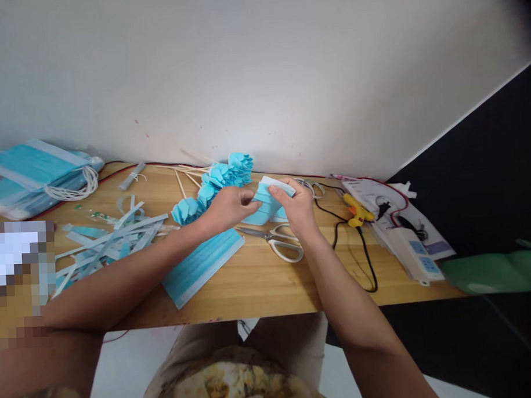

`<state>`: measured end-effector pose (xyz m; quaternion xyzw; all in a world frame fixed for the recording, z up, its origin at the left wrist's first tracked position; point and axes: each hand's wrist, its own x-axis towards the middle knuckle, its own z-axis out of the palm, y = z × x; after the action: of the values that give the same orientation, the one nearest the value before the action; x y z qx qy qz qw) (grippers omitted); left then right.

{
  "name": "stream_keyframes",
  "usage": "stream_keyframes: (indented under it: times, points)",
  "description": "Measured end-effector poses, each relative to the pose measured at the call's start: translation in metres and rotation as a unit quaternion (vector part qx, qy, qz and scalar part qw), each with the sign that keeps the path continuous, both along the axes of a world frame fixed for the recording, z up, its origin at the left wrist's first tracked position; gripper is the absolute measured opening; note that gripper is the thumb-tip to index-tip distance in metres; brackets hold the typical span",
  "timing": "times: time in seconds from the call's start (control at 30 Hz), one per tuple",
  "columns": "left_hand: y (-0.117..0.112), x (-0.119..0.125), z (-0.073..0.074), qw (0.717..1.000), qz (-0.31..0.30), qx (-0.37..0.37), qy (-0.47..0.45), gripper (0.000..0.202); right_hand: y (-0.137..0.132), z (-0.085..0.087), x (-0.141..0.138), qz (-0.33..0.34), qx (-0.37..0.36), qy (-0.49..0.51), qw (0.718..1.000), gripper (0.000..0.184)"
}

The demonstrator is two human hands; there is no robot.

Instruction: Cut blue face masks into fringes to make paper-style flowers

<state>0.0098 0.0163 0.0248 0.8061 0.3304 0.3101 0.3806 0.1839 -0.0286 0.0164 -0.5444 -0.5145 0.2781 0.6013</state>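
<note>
My right hand (299, 205) grips a folded piece of blue face mask (268, 209) at its upper right, with the thumb across its pale edge. At the piece's left side, my left hand (231, 209) pinches the edge between thumb and fingers. Scissors (284, 249) with white handles lie just below the hands, blades pointing left. A whole blue pleated mask (207, 268) lies flat under my left forearm. Behind my left hand rest several blue ruffled flowers (221, 178) on thin wooden sticks, partly hidden by the hand.
Cut mask strips (114, 245) are heaped at left. A mask stack (33, 163) with white ear loops lies behind them. On the right are a yellow glue gun (357, 210), its black cable, a white power strip (418, 260), printed papers (432, 236) and a green object (490, 272).
</note>
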Motion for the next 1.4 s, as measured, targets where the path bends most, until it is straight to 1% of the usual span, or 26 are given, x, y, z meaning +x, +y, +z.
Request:
stream_keyframes:
  times: [0.1, 0.2, 0.3, 0.47, 0.57, 0.67, 0.77, 0.9, 0.97, 1.03, 1.1, 1.17, 1.27, 1.33, 1.4]
  points:
    - [0.0, 0.0, -0.002, 1.0, -0.022, -0.006, 0.016, 0.041, -0.001, 0.0, 0.002, -0.038, 0.014, 0.011, 0.999, 0.025]
    - [0.0, 0.0, -0.004, 0.998, -0.05, -0.025, 0.034, 0.034, 0.001, -0.004, 0.006, -0.055, 0.043, 0.039, 0.997, 0.028]
    - [0.001, 0.0, -0.005, 0.997, -0.057, -0.02, 0.045, 0.031, 0.004, -0.008, 0.011, -0.069, 0.065, 0.034, 0.995, 0.03]
    - [0.0, -0.002, 0.0, 0.996, -0.068, -0.001, 0.054, 0.033, 0.006, -0.011, 0.013, -0.094, 0.057, 0.033, 0.993, 0.036]
    - [-0.004, -0.002, 0.004, 0.994, -0.095, -0.01, 0.052, 0.034, 0.008, -0.013, 0.012, -0.09, 0.059, 0.055, 0.993, 0.037]
    - [-0.01, 0.0, 0.006, 0.989, -0.135, -0.014, 0.054, 0.034, 0.009, -0.017, 0.01, -0.08, 0.061, 0.079, 0.992, 0.036]
    - [-0.016, 0.0, 0.007, 0.985, -0.156, -0.006, 0.073, 0.031, 0.011, -0.019, 0.008, -0.062, 0.039, 0.102, 0.992, 0.036]
    - [-0.015, -0.002, 0.008, 0.986, -0.13, 0.023, 0.102, 0.031, 0.012, -0.019, 0.009, -0.062, 0.038, 0.093, 0.993, 0.035]
    - [-0.013, -0.002, 0.009, 0.987, -0.13, 0.018, 0.096, 0.028, 0.011, -0.017, 0.01, -0.066, 0.048, 0.071, 0.994, 0.035]
    - [-0.009, -0.002, 0.008, 0.989, -0.131, -0.004, 0.06, 0.027, 0.009, -0.015, 0.009, -0.07, 0.056, 0.05, 0.995, 0.036]
    - [-0.006, 0.0, 0.005, 0.992, -0.122, -0.034, -0.002, 0.029, 0.007, -0.014, 0.007, -0.072, 0.06, 0.025, 0.995, 0.038]
    - [-0.003, 0.003, 0.001, 0.989, -0.1, -0.076, -0.074, 0.031, 0.005, -0.014, 0.005, -0.067, 0.055, -0.002, 0.996, 0.04]
    - [-0.001, 0.005, -0.002, 0.98, -0.047, -0.14, -0.135, 0.029, 0.004, -0.016, 0.004, -0.024, 0.041, -0.011, 0.999, 0.047]
    - [0.001, 0.004, -0.001, 0.974, -0.014, -0.155, -0.162, 0.027, 0.005, -0.018, 0.005, 0.015, 0.029, -0.005, 0.999, 0.058]
    - [0.002, 0.003, 0.002, 0.969, 0.003, -0.156, -0.192, 0.026, 0.007, -0.02, 0.007, 0.057, 0.015, -0.002, 0.998, 0.067]
